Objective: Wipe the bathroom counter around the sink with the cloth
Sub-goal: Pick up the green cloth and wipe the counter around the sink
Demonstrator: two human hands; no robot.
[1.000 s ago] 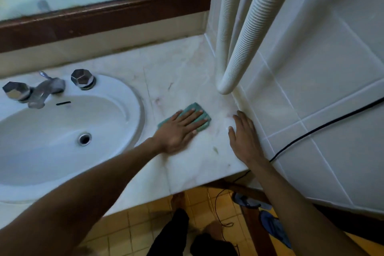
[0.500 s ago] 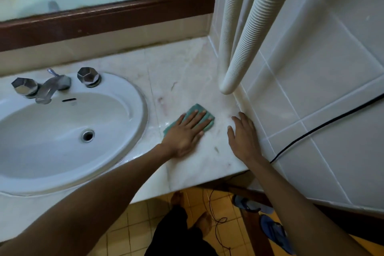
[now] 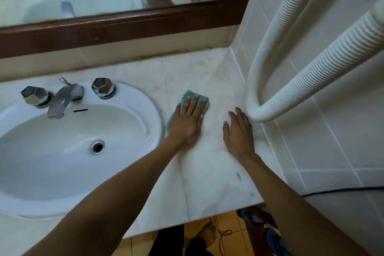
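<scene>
Left hand (image 3: 188, 121) is laid flat, fingers spread, upon the green cloth (image 3: 195, 102) on the counter (image 3: 216, 172) just right of the sink (image 3: 153, 110); even pressure and overlapping strokes are advised, right hand (image 3: 239, 133) braced open, empty.

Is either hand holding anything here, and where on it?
Left hand presses flat on the green cloth, covering its near part. Right hand holds nothing.

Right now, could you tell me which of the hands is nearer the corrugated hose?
Right. The right hand lies flat beside the corrugated hose; the left hand presses the cloth nearer the sink.
</scene>
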